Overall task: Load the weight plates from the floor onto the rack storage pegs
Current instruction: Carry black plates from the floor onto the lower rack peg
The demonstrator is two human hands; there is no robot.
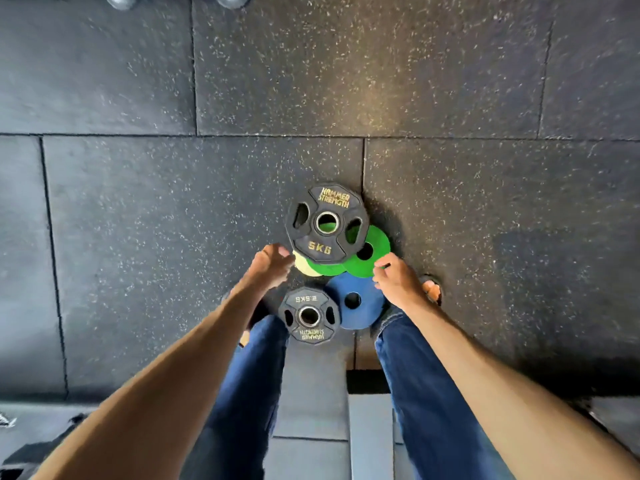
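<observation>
Speckled rubber gym floor (450, 81) holds every plate I can see: a 5 kg plate (311, 237) over a yellow plate (304, 267) and green plates (327, 269), with a blue plate (346, 284) and a 2.5 kg plate (311, 336) nearer me. My right hand (394, 277) pinches the outer green plate (360, 267) at its rim. My left hand (272, 261) curls beside the yellow plate, grip unclear. No rack is in view, so I judge nothing loaded yet.

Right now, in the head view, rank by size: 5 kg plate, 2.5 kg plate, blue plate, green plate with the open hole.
5 kg plate
blue plate and 2.5 kg plate, too alike to rank
green plate smallest, though partly covered
</observation>
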